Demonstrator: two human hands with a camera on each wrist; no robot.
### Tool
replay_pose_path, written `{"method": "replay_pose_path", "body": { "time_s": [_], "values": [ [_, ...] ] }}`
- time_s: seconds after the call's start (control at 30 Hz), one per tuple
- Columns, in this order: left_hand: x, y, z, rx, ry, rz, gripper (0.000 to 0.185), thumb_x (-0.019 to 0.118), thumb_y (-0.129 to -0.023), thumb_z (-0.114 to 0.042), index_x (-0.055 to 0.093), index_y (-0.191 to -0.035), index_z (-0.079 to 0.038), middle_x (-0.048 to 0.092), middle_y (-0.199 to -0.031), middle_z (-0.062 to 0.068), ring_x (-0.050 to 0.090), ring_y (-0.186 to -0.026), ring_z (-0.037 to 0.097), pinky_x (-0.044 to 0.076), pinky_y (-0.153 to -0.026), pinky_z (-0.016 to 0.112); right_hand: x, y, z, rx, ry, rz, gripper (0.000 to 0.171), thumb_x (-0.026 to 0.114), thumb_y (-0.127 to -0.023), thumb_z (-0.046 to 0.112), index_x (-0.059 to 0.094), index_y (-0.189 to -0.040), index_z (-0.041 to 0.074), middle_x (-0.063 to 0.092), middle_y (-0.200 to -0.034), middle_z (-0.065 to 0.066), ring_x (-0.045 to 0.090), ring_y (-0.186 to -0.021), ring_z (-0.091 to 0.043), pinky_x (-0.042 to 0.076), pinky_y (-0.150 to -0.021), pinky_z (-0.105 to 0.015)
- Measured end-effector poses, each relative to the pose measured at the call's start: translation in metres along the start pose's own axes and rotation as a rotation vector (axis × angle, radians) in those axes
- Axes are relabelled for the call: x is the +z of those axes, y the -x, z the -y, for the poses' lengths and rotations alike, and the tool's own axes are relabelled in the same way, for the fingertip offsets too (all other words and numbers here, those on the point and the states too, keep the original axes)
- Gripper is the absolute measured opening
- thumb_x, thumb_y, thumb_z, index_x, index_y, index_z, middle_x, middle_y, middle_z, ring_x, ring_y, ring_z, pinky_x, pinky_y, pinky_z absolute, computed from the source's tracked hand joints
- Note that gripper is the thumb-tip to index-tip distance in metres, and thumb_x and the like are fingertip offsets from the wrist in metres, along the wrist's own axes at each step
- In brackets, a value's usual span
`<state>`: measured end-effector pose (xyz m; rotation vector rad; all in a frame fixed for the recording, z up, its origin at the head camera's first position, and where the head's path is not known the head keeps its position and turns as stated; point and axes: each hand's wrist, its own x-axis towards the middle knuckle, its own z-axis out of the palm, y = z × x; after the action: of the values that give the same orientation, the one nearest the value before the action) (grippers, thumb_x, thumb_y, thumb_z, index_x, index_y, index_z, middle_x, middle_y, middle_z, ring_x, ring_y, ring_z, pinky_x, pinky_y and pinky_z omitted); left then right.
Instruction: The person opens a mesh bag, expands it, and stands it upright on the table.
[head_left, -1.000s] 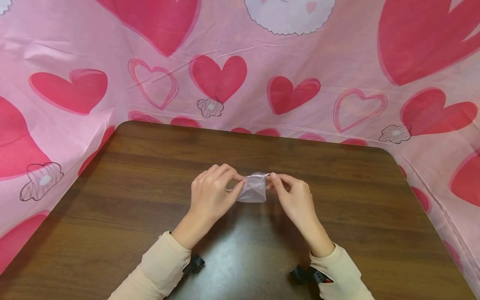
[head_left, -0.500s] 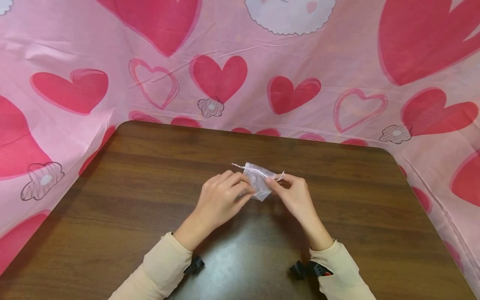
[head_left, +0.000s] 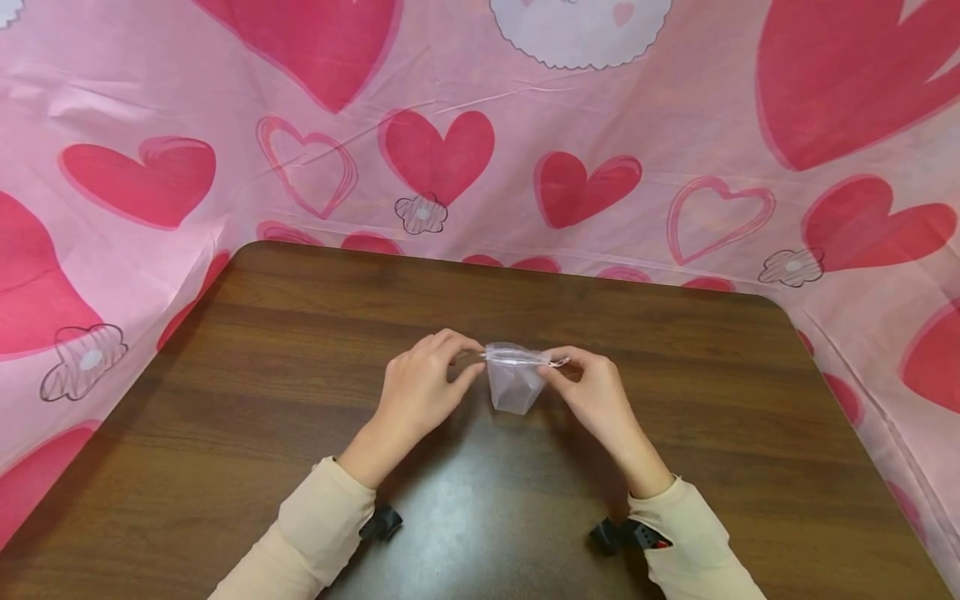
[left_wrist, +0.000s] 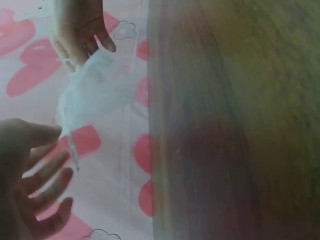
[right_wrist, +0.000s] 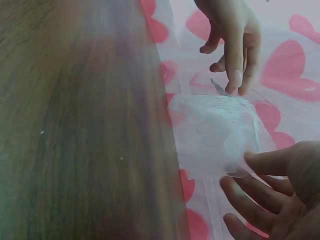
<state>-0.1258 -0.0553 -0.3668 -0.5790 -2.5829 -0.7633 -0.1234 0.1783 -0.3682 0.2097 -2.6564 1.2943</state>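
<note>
A small sheer white drawstring pouch (head_left: 513,385) hangs just above the middle of the brown wooden table (head_left: 247,417), its mouth up and stretched sideways. My left hand (head_left: 474,360) pinches the left end of its top, where the drawstring comes out. My right hand (head_left: 547,372) pinches the right end, with a loop of string showing past the fingers. In the left wrist view the pouch (left_wrist: 95,90) sits between my left hand (left_wrist: 47,150) and my right hand (left_wrist: 75,55). The right wrist view shows the pouch (right_wrist: 215,135) by my right hand (right_wrist: 255,167), with my left hand (right_wrist: 235,85) pinching the string.
A pink cloth with red hearts (head_left: 450,150) stands as a wall behind and on both sides of the table. Cream sleeves (head_left: 315,533) and black wrist straps (head_left: 382,523) sit near the table's front edge.
Half a second ago the pouch was tilted and bunched between close hands. Now the hands are a little further apart and the pouch hangs upright with its top pulled straight.
</note>
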Motion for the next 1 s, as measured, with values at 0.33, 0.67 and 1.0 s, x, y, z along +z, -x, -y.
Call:
{"method": "replay_pose_path", "body": {
  "time_s": [0.33,0.67,1.0],
  "values": [
    [0.007,0.001,0.0,-0.048,-0.02,0.229,0.012,0.074,-0.089,-0.038,0.075,-0.098,-0.03,0.064,-0.079,-0.016,0.057,-0.07,0.004,0.045,-0.06,0.032,0.006,0.006,-0.012,-0.031,0.106,0.181,0.01,0.077,-0.084,0.002,0.073,-0.093,0.004,0.073,-0.091,-0.008,0.069,-0.083,-0.023,0.056,-0.076,-0.042],
    [0.008,0.001,-0.003,0.009,-0.035,0.225,0.009,0.074,-0.09,-0.036,0.077,-0.095,-0.03,0.068,-0.082,-0.014,0.057,-0.069,0.003,0.043,-0.057,0.029,-0.003,0.011,-0.012,-0.04,0.192,0.223,0.016,0.079,-0.084,0.008,0.074,-0.098,0.01,0.073,-0.091,-0.003,0.068,-0.082,-0.021,0.053,-0.073,-0.041],
    [0.004,0.0,-0.007,0.037,-0.021,0.232,0.013,0.074,-0.089,-0.037,0.076,-0.1,-0.029,0.069,-0.087,-0.015,0.058,-0.072,0.005,0.045,-0.058,0.029,-0.011,0.011,-0.005,-0.043,0.176,0.222,0.021,0.076,-0.089,0.022,0.074,-0.106,0.01,0.074,-0.1,-0.005,0.071,-0.09,-0.024,0.054,-0.079,-0.047]
  ]
}}
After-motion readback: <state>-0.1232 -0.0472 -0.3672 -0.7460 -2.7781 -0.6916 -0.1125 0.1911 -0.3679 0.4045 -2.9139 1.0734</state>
